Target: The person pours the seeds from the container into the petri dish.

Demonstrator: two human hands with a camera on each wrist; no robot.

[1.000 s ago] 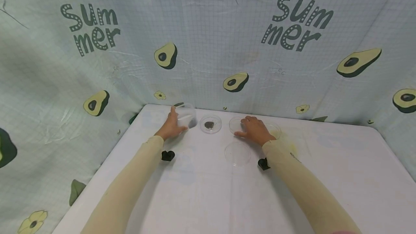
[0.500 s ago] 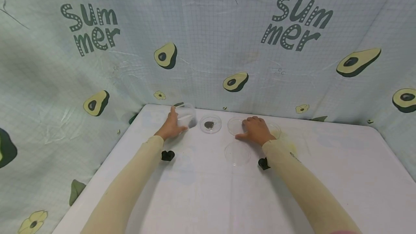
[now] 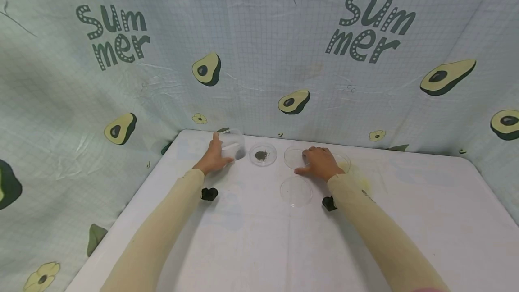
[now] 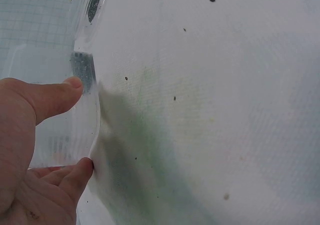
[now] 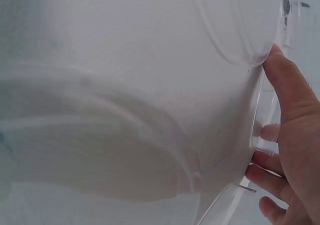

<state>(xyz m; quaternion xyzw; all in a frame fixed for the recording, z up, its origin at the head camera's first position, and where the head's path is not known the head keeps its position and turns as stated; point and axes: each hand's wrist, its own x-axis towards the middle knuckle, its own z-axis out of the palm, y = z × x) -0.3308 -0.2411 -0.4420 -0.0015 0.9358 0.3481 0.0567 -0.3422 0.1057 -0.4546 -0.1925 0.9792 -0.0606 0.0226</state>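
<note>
In the head view, my left hand [image 3: 214,156] holds a clear plastic container [image 3: 232,141] with dark granules low inside it. The left wrist view shows the thumb and fingertips gripping its walls. A clear petri dish [image 3: 270,160] with a small heap of dark granules stands just right of it. My right hand [image 3: 320,164] is at the right rim of another clear dish [image 3: 293,157], its fingers spread and loosely bent. Thumb and fingertips [image 5: 257,174] lie close to the clear rims in the right wrist view. Nearer the person lies a clear round dish or lid [image 3: 296,192].
One more clear dish [image 3: 343,162] is partly covered by the right hand, with yellowish stains on the white table [image 3: 259,247] beside it. A few dark specks dot the surface in the left wrist view. A patterned curtain [image 3: 251,57] rises behind the table's back edge.
The clear dish by my right hand has shifted slightly left, and the right hand has drawn back a little from it. My left hand and its container have stayed in place.
</note>
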